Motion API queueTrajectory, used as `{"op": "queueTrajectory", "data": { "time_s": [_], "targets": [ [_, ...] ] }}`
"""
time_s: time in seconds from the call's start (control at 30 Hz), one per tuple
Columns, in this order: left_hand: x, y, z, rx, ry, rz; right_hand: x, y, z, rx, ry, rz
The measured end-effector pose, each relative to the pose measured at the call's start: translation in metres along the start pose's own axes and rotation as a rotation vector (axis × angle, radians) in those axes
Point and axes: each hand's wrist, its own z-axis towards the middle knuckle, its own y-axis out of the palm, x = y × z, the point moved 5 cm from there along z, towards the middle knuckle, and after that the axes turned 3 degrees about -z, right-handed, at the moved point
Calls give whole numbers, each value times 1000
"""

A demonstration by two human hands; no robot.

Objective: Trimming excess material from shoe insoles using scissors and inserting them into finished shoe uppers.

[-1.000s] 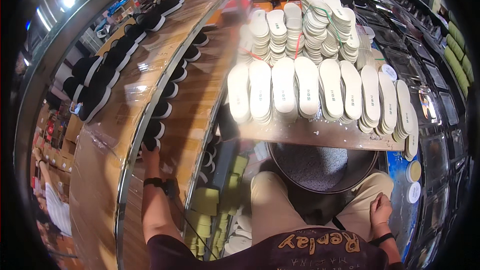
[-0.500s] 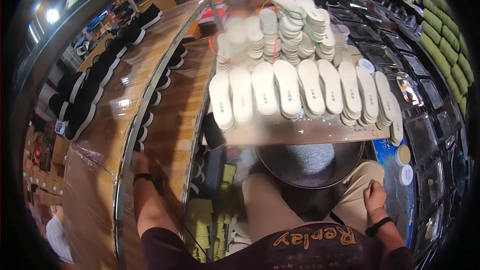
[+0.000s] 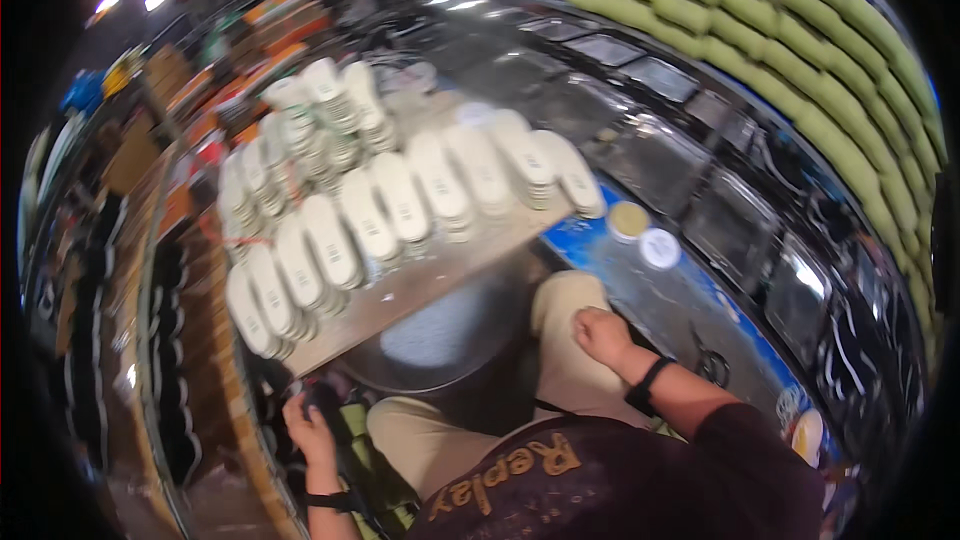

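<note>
While our left hand point(image 3: 312, 428) bends its fingers against a dark item point(image 3: 324, 398), our right hand point(image 3: 603, 336) sits curled, seemingly around nothing, on the knee point(image 3: 562, 302).
Just beside the surface point(image 3: 400, 297) at its near-left corner, the dark item is probably light and soft, best taken by its sides; blur and our fingers hide its shape and whether we grip it.

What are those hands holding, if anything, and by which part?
A dark object is at the left hand; blur hides whether or where it's gripped. The curled right hand shows nothing held.
</note>
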Motion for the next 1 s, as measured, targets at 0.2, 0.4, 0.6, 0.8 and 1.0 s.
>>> {"op": "queueTrajectory", "data": {
  "time_s": [0.2,0.4,0.6,0.8,1.0],
  "targets": [
    [88,153,-61,-465,165,-128,91,-46,-9,57,273,-131],
    [139,181,-99,-591,336,206,258,-192,-123,275,840,-357],
    [126,189,-106,-529,440,225,349,-342,-288,553,1383,-630],
    [107,188,-111,-511,448,346,365,-432,-384,783,1607,-737],
    [77,199,-103,-740,301,472,397,-461,-413,810,1769,-654]
  ]
}}
